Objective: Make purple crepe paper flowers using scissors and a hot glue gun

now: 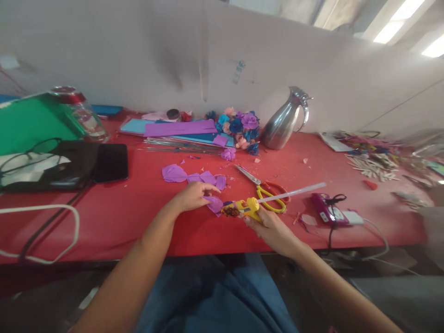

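Note:
A purple paper piece (214, 204) is pinched in my left hand (193, 196), above the red table near its front edge. Wrapped round a yellow glue gun (249, 207) is my right hand (272, 227). The gun's nozzle end points left and is close to the paper; whether they touch is unclear. A clear glue stick (294, 191) sticks out of the gun's back toward the right. Just beyond my left hand lie more purple paper pieces (174, 173). Scissors with yellow and red handles (270, 196) rest open behind the gun.
Paper flowers (239, 127), coloured paper strips (180, 128) and a metal jug (282, 121) stand or lie along the wall. A phone (111, 163) and a jar (85, 115) are at left. At right are a purple power strip (324, 209) with cables and several wooden sticks (373, 166).

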Demonstrator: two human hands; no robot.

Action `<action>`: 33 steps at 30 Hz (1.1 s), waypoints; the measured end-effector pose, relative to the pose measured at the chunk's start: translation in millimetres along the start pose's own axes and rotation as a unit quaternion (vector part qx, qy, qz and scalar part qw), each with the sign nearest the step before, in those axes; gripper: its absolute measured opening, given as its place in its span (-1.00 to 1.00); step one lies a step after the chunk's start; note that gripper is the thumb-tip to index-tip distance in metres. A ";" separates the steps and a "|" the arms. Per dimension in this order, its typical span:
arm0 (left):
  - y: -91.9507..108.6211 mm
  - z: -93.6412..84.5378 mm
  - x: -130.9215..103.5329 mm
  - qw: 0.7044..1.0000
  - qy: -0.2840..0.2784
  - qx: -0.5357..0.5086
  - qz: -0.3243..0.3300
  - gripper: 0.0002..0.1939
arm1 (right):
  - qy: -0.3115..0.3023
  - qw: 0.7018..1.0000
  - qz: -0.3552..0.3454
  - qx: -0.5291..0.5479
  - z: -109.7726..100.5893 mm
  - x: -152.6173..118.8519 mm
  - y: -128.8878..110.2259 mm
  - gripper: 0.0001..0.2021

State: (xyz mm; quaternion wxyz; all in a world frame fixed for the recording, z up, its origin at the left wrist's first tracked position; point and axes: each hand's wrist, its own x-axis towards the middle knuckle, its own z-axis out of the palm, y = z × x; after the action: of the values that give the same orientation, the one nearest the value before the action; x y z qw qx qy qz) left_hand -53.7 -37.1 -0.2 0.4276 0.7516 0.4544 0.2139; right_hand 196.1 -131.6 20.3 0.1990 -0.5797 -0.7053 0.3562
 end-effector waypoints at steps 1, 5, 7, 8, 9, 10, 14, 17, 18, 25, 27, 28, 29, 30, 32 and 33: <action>0.4 -0.1 -0.1 1.000 -0.005 0.005 0.000 -0.62 | -0.001 1.000 -0.003 0.000 0.4 0.3 0.9 -0.70; 0.3 -0.4 -0.1 0.998 -0.016 0.059 -0.004 -0.56 | 0.003 1.000 -0.011 -0.010 1.7 0.6 1.2 -0.74; -0.5 -0.2 0.0 0.997 -0.016 0.073 -0.006 -0.55 | 0.008 1.000 -0.012 -0.025 1.6 0.4 0.5 -0.74; -0.9 0.0 0.1 0.997 -0.013 0.073 -0.006 -0.55 | 0.011 0.999 -0.014 -0.033 1.4 0.2 0.3 -0.75; -1.3 0.3 0.0 0.998 -0.011 0.068 -0.006 -0.56 | 0.013 0.999 -0.017 -0.039 1.0 0.1 0.1 -0.75; -1.6 0.7 0.0 0.998 -0.008 0.061 -0.007 -0.56 | 0.017 0.999 -0.018 -0.044 0.4 0.0 0.0 -0.76; -1.1 1.7 -0.5 0.999 0.000 0.036 -0.016 -0.53 | 0.025 0.998 -0.010 -0.056 -2.3 0.1 0.1 -0.76; 0.2 1.7 -1.0 0.999 0.002 0.032 -0.021 -0.52 | 0.029 0.998 0.002 -0.062 -4.0 1.5 -0.1 -0.73; 0.5 1.7 -1.1 0.999 0.002 0.033 -0.023 -0.51 | 0.031 0.997 0.005 -0.064 -4.4 2.1 -0.3 -0.73; -0.6 1.0 -0.4 0.999 0.001 0.035 -0.026 -0.47 | 0.043 0.996 0.001 -0.077 -7.0 4.7 -2.4 -0.75; -1.6 0.8 0.2 0.999 -0.004 0.040 -0.029 -0.47 | 0.046 0.996 0.004 -0.078 -7.6 4.9 -2.2 -0.74; -2.1 0.9 0.4 0.999 -0.005 0.042 -0.029 -0.47 | 0.047 0.996 0.004 -0.076 -7.8 5.1 -2.0 -0.73; -2.6 0.9 0.5 0.999 -0.006 0.044 -0.028 -0.47 | 0.047 0.996 0.004 -0.074 -8.0 5.2 -1.8 -0.73; -2.9 1.0 0.5 0.999 -0.005 0.044 -0.026 -0.48 | 0.046 0.996 0.005 -0.070 -8.2 5.2 -1.5 -0.73; -2.9 1.0 0.2 0.999 -0.004 0.044 -0.023 -0.48 | 0.046 0.997 0.009 -0.064 -8.5 5.4 -1.1 -0.72; -2.6 1.0 0.0 0.999 -0.004 0.043 -0.023 -0.48 | 0.046 0.997 0.012 -0.061 -8.6 5.4 -0.9 -0.72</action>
State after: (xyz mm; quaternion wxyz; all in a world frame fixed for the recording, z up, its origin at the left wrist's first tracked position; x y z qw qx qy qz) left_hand -54.3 -37.0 -3.0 0.4015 0.7598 0.4783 0.1809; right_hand 200.1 -124.1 26.0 0.1913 -0.6150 -0.7088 0.2878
